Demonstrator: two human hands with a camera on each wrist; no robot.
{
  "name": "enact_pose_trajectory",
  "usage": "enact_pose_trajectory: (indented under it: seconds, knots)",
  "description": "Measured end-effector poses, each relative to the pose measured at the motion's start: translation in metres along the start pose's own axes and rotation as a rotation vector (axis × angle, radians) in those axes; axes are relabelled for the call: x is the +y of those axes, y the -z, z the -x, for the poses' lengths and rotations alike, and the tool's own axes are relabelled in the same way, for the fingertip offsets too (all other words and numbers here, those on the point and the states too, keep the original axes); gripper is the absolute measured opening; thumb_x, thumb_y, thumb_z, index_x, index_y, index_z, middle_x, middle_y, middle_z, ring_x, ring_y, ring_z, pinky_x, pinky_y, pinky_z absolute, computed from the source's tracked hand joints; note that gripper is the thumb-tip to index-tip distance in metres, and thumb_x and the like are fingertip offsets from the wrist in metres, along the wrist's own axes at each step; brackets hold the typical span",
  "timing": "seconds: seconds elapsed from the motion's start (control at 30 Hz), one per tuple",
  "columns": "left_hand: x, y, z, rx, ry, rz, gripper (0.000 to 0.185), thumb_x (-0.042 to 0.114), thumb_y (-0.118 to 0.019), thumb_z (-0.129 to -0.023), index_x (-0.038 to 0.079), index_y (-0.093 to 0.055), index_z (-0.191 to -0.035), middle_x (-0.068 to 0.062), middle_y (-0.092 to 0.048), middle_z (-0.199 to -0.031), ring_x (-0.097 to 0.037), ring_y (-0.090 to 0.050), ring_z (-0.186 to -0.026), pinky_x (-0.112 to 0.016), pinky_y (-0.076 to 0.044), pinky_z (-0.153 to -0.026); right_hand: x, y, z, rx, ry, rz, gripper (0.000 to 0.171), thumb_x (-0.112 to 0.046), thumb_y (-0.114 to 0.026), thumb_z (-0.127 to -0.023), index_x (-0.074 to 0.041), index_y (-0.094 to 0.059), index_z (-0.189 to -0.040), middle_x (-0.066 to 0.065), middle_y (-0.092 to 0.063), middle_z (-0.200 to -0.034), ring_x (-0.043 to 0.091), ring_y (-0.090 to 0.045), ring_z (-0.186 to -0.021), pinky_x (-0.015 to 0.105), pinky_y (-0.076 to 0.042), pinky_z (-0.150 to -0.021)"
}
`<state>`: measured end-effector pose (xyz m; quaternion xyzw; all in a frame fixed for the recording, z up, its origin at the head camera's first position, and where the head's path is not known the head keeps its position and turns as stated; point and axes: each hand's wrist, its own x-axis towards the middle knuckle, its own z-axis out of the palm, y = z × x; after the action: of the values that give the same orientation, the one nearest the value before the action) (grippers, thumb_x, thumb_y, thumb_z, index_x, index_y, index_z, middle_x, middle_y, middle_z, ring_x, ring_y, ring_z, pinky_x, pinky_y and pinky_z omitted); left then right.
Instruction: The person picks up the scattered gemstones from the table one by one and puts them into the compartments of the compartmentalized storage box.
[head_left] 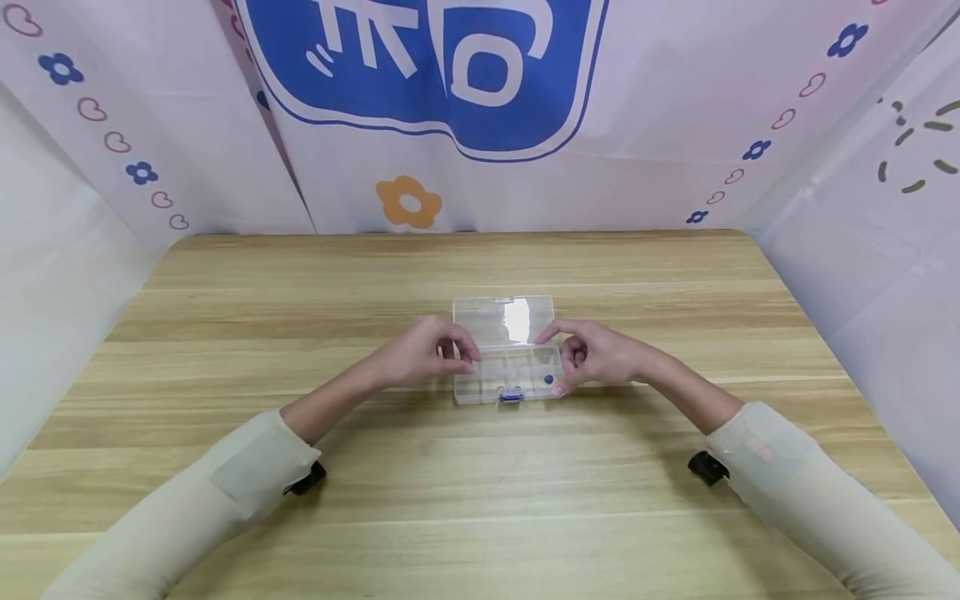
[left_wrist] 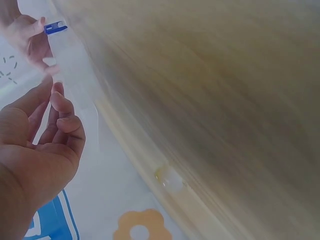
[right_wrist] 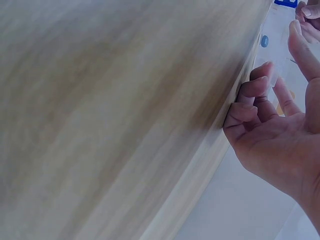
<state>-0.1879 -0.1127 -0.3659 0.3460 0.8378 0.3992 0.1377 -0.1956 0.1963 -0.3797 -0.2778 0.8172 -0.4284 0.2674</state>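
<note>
A clear plastic compartment box (head_left: 517, 367) lies on the table with its transparent lid (head_left: 480, 315) raised toward the back. The blue latch (head_left: 512, 397) is at its front edge. One small dark blue bead (head_left: 549, 379) rests in the right-hand compartment, and it shows in the right wrist view too. My right hand (head_left: 600, 354) grips the box's right end, thumb at the front corner, index finger by the lid's hinge side. Over the left compartments, my left hand (head_left: 420, 354) has its thumb and fingertips bent close together; whether something tiny is between them is hidden.
The wood-grain table (head_left: 450, 500) extends around the box on all sides. Behind it hangs a white cloth (head_left: 570, 196) with a blue sign and an orange flower. Black wrist devices (head_left: 708, 468) protrude beneath both sleeves.
</note>
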Motion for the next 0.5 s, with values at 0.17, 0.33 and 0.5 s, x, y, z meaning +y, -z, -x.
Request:
enact_pose_trajectory:
  seconds: [0.17,0.33,0.5]
  knots:
    - [-0.005,0.005,0.008,0.016,0.032,-0.011,0.004,0.0,-0.078,-0.09,-0.002,-0.077,-0.094,-0.005,-0.074,-0.088,-0.012,-0.062,-0.072,-0.026,-0.053,-0.065,0.0,0.0,0.001,-0.004,-0.002,-0.001,0.067,-0.003,-0.088,-0.081,0.003,-0.052,-0.137,0.003,-0.057,-0.073,0.013,-0.046,-0.067,0.022,-0.038,-0.063]
    - [-0.01,0.011,0.017,0.035,0.05,-0.03,0.004,-0.001,-0.078,-0.09,-0.002,-0.077,-0.094,-0.006,-0.074,-0.089,-0.013,-0.063,-0.073,-0.027,-0.054,-0.066,0.0,0.0,0.001,-0.005,0.002,-0.002,0.066,-0.002,-0.087,-0.081,0.003,-0.053,-0.137,0.003,-0.057,-0.073,0.013,-0.046,-0.067,0.022,-0.038,-0.063]
    - [-0.015,0.017,0.025,0.047,0.071,-0.036,0.005,-0.002,-0.077,-0.091,-0.003,-0.077,-0.096,-0.008,-0.075,-0.09,-0.014,-0.062,-0.073,-0.026,-0.054,-0.066,0.0,0.0,0.001,-0.006,0.005,-0.001,0.066,-0.002,-0.087,-0.081,0.003,-0.053,-0.137,0.002,-0.057,-0.073,0.012,-0.046,-0.067,0.022,-0.038,-0.063]
